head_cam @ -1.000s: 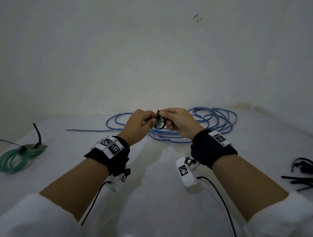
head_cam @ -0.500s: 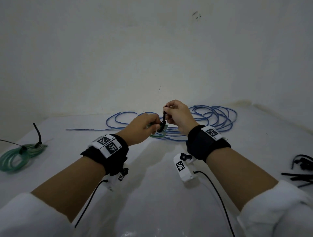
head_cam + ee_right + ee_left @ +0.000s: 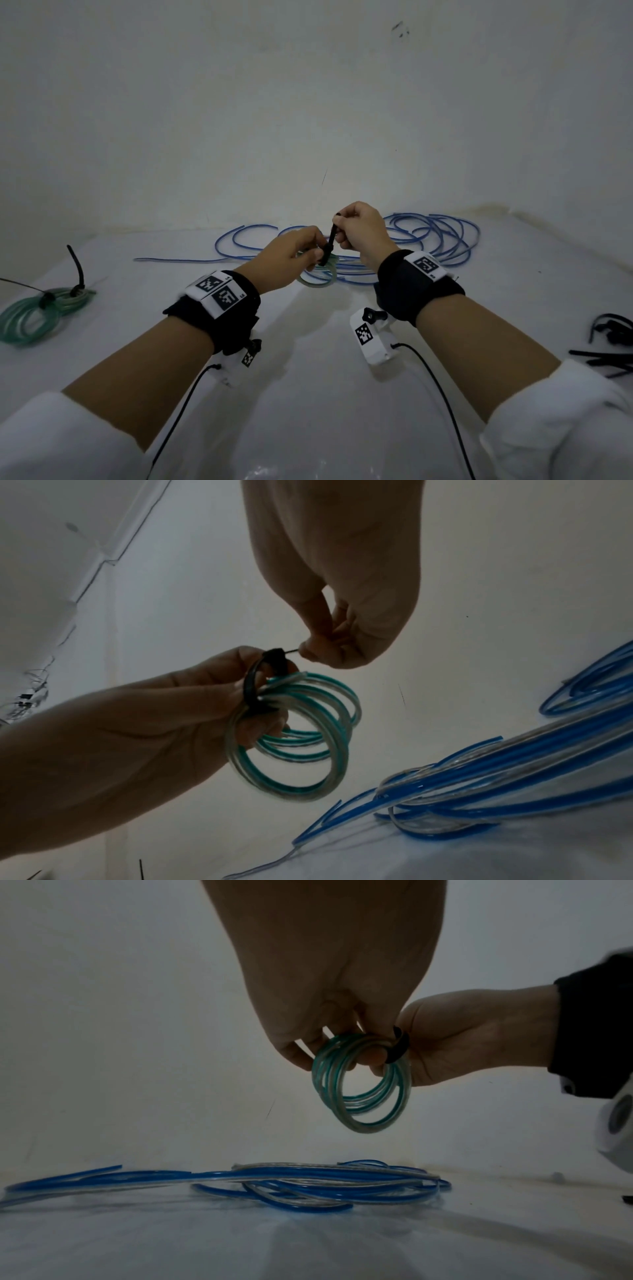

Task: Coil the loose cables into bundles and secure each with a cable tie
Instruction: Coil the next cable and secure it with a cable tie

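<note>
Green coil (image 3: 301, 739) in left hand (image 3: 143, 723).

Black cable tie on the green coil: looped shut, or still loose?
Looped shut: the black cable tie circles the green coil in the left hand; the right hand pinches its tail. Tightness: cannot tell.

No legible text; wrist bands (image 3: 219, 294) carry square b/w code markers only.

Both hands (image 3: 363, 231) raised, fingers pinched
</note>
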Motion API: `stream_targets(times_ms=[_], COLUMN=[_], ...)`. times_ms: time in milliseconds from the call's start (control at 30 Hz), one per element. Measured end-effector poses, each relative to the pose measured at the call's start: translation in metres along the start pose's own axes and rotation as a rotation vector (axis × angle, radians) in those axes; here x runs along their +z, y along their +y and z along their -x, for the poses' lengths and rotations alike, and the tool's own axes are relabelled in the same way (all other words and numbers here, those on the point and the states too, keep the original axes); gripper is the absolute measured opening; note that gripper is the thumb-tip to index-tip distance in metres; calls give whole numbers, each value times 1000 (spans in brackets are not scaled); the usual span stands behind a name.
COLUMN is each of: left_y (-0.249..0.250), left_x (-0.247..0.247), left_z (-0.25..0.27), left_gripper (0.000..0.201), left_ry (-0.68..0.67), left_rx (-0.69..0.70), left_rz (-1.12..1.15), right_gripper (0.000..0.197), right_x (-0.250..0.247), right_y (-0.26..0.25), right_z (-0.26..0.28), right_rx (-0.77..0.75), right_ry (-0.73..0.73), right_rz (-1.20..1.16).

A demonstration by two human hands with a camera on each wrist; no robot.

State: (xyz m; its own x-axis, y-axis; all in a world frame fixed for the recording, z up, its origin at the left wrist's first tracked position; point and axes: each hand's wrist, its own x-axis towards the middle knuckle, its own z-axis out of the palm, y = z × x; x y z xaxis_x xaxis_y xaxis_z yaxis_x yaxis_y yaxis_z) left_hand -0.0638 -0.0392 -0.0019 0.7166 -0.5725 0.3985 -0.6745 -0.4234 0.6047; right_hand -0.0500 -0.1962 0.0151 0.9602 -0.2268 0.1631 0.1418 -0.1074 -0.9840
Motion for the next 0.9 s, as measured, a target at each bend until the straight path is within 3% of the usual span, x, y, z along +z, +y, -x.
stream_targets(times_ms=[633,767,900], left_y=[7,7,2], left_x=[3,3,-3], left_z=[1,3,10], left_gripper=[11,14,12], left_ry=[-49,-38,5], left_rx=[109,99,44], left_rz=[11,-20,87], right_gripper=[20,19,20], right_x=[-3,1,8], right_y=[-9,-9,-15], right_z=[-9,-10,-8], right_rx=[169,193,167], right_ry=[10,7,-54], right_rz=[-6,-8,-30])
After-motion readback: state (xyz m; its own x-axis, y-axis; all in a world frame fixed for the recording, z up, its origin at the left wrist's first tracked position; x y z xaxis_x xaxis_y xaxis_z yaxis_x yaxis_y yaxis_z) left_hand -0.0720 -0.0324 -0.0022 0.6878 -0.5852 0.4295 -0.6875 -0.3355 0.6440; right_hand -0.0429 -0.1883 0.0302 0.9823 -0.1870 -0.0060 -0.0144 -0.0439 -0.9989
